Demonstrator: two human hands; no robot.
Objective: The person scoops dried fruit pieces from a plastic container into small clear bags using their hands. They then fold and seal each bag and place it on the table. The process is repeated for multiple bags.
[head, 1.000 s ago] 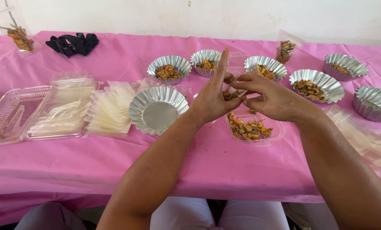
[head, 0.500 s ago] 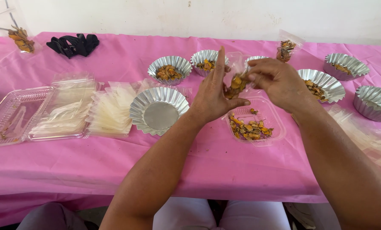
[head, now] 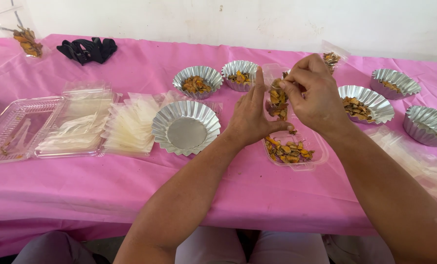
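Observation:
My left hand (head: 250, 117) holds a small clear bag (head: 277, 100) upright between thumb and fingers. The bag is partly filled with dried orange-brown pieces. My right hand (head: 312, 95) is above it, fingertips pinched on dried pieces at the bag's mouth. Directly below both hands a shallow clear plastic tray (head: 321, 155) lies on the pink tablecloth (head: 130, 195) with more of the same pieces (head: 287, 150) in it. An empty fluted foil cup (head: 185, 128) stands just left of my left wrist.
Foil cups with pieces stand behind (head: 197, 80) (head: 239, 73) and to the right (head: 365, 102) (head: 393, 80); stacked empty cups (head: 429, 124) far right. Flat clear bags (head: 130, 122) and a clear lidded box (head: 18, 127) lie left. A black object (head: 87, 49) sits at the back.
Both hands have come up and apart from a close clasp. The small bag now stands open in my left hand, and my right hand has moved over its mouth.

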